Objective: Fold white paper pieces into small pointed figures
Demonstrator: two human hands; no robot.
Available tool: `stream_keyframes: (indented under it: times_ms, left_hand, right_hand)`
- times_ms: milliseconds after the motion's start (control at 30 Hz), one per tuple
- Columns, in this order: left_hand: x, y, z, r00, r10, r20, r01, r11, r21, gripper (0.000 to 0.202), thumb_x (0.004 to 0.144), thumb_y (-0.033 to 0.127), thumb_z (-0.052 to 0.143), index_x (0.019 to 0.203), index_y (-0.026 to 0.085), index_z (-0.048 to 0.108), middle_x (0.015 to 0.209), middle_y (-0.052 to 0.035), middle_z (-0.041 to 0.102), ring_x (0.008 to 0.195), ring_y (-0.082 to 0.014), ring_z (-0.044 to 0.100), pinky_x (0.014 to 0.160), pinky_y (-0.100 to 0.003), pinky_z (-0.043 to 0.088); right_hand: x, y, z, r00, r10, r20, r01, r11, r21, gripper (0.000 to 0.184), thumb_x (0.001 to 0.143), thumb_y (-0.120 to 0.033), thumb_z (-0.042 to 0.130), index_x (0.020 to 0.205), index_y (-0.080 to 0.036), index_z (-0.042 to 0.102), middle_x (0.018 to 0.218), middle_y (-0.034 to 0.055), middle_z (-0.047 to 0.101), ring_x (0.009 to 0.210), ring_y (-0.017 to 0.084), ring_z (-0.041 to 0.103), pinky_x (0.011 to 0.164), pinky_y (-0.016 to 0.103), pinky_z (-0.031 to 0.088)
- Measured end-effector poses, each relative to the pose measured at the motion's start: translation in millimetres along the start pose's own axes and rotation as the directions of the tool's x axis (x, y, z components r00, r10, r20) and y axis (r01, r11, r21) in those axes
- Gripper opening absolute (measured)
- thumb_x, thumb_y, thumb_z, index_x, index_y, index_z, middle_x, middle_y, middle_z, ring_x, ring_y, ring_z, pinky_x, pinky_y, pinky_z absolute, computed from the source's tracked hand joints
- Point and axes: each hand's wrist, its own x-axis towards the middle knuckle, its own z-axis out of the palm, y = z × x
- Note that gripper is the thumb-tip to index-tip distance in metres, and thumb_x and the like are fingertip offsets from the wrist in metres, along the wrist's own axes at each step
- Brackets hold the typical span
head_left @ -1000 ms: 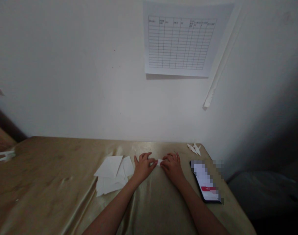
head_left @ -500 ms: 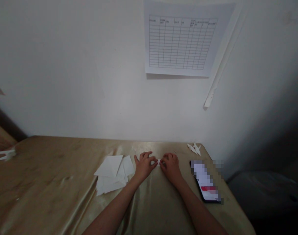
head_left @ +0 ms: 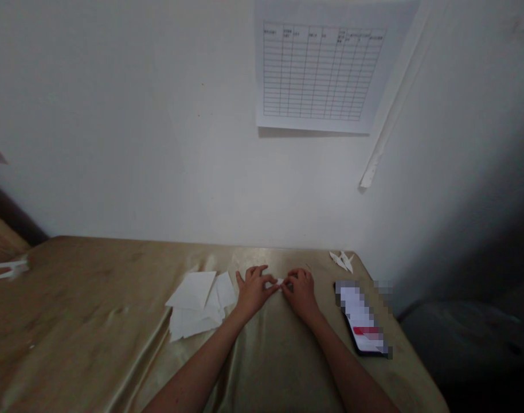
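Both of my hands rest on a table covered with a shiny gold cloth (head_left: 94, 321). My left hand (head_left: 252, 290) and my right hand (head_left: 300, 291) meet fingertip to fingertip, pinching and pressing a small folded piece of white paper (head_left: 280, 282) flat on the cloth. Only a sliver of that paper shows between the fingers. A loose stack of white paper sheets (head_left: 199, 304) lies just left of my left hand.
A phone (head_left: 363, 321) with a lit screen lies to the right of my right hand near the table's edge. Small folded white paper shapes (head_left: 341, 261) sit at the far right corner. More white scraps (head_left: 8, 269) lie far left. A printed grid sheet (head_left: 320, 71) hangs on the wall.
My hands have drawn a little closer together over the small paper, so less of it shows. The view has shifted slightly.
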Motion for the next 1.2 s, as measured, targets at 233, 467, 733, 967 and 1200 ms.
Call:
stream_keyframes:
  times_ms: [233,467,733,967,1200]
  left_hand:
    - [0.6,-0.2,1.3,1.000,-0.002,-0.027,0.002,1.000,-0.001,0.013,0.084,0.047,0.073,0.093,0.039,0.077,0.141,0.0027,0.060,0.136,-0.0312,0.043,0.113,-0.078,0.007]
    - [0.5,-0.7,2.7,1.000,0.007,-0.017,-0.006,0.999,0.036,0.015,0.087,0.048,0.069,0.097,0.040,0.077,0.143,0.0019,0.059,0.137,-0.0325,0.043,0.113,-0.079,0.009]
    - [-0.4,1.7,2.0,0.999,0.024,-0.025,-0.022,0.998,0.058,0.015,0.087,0.047,0.070,0.096,0.038,0.077,0.143,0.0009,0.060,0.137,-0.0329,0.043,0.112,-0.080,0.010]
    - [-0.9,3.9,1.5,1.000,-0.001,-0.022,0.002,0.998,0.055,0.015,0.086,0.046,0.070,0.097,0.039,0.076,0.143,0.0013,0.059,0.137,-0.0330,0.043,0.111,-0.081,0.009]
    - [-1.5,7.1,-0.4,1.000,-0.017,-0.011,0.017,0.999,0.037,0.016,0.087,0.044,0.069,0.100,0.037,0.074,0.144,-0.0001,0.057,0.138,-0.0331,0.041,0.110,-0.082,0.008]
  right_hand:
    - [-0.4,1.5,-2.5,0.999,0.037,0.002,-0.037,0.999,0.025,0.012,0.088,-0.030,0.067,0.085,-0.022,0.076,0.116,0.0114,0.063,0.119,0.028,0.048,0.108,0.041,0.034]
    - [-1.1,-3.3,-4.9,0.999,0.043,0.001,-0.043,0.999,-0.003,0.013,0.089,-0.030,0.066,0.086,-0.022,0.076,0.116,0.0109,0.063,0.119,0.028,0.048,0.108,0.040,0.034]
    - [0.1,-3.3,-4.8,0.999,0.054,-0.003,-0.054,0.998,0.025,0.012,0.087,-0.029,0.067,0.085,-0.022,0.076,0.117,0.0108,0.063,0.119,0.027,0.049,0.108,0.039,0.035]
    - [1.1,-4.4,-6.4,0.995,0.094,0.020,-0.094,0.995,0.026,0.009,0.084,-0.029,0.070,0.089,-0.023,0.075,0.117,0.0106,0.061,0.119,0.028,0.049,0.108,0.039,0.034]
    - [2.3,-2.9,-4.0,0.995,0.093,0.040,-0.093,0.995,0.016,0.015,0.084,-0.028,0.069,0.098,-0.025,0.074,0.119,0.0102,0.059,0.119,0.027,0.049,0.108,0.038,0.034]
